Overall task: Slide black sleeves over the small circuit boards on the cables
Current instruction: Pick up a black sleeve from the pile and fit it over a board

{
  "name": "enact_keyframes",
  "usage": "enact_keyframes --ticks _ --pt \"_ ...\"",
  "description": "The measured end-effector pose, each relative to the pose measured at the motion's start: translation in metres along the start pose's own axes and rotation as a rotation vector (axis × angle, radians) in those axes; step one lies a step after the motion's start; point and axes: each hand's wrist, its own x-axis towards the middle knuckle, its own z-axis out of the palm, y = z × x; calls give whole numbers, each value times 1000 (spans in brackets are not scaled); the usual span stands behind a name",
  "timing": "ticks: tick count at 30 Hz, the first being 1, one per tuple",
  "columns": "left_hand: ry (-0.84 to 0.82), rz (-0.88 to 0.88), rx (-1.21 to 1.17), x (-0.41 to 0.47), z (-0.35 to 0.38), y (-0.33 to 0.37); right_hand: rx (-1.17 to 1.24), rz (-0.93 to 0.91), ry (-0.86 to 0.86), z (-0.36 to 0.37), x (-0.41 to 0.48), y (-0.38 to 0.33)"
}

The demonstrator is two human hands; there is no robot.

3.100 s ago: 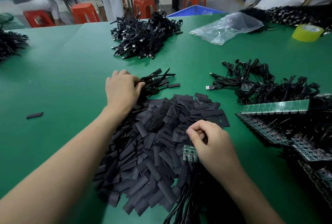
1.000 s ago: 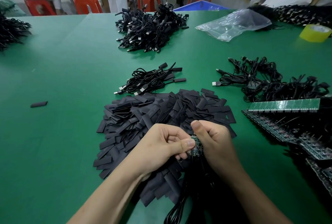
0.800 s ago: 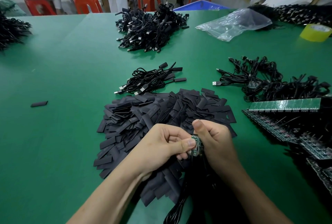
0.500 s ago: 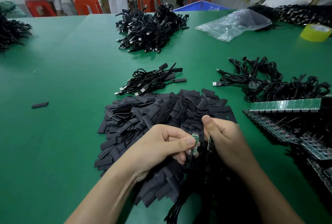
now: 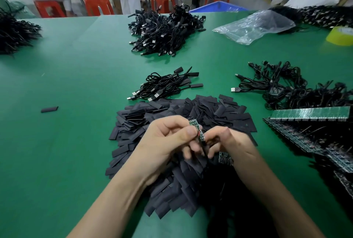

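Left hand (image 5: 168,142): thumb and fingers (image 5: 191,132) pinch a small circuit board (image 5: 195,125), tilted on edge. Right hand (image 5: 235,144) curls in at the board's lower end, but I can't tell what it's gripping. Both hover over the black sleeves (image 5: 219,111) piled on the counter (image 5: 76,85). Half a second ago the board sat lower and upright.

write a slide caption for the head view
Left hand pinches a small circuit board beside the right hand, above a pile of black sleeves.

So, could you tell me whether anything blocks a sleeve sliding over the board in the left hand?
Only the thumb of the left hand, pinching the circuit board near its middle; its upper end is bare.
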Motion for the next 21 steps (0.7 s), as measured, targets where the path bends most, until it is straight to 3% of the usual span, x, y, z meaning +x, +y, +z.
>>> enact_keyframes --ticks 3,7,13,15,18,21 --pt "143 123 263 4 -4 -1 117 45 -146 10 -2 -5" --pt "172 139 573 5 -13 -1 115 29 -68 9 -1 -12" --pt "-351 -64 1153 -2 -26 14 637 133 107 3 6 -23" --pt "-407 -91 1386 -5 -23 14 671 163 152 -5 9 -28" --pt "-386 -64 1620 -7 -10 11 455 142 169 -20 14 -33" --pt "-405 -35 1719 -7 0 10 -72 105 114 -24 22 -31"
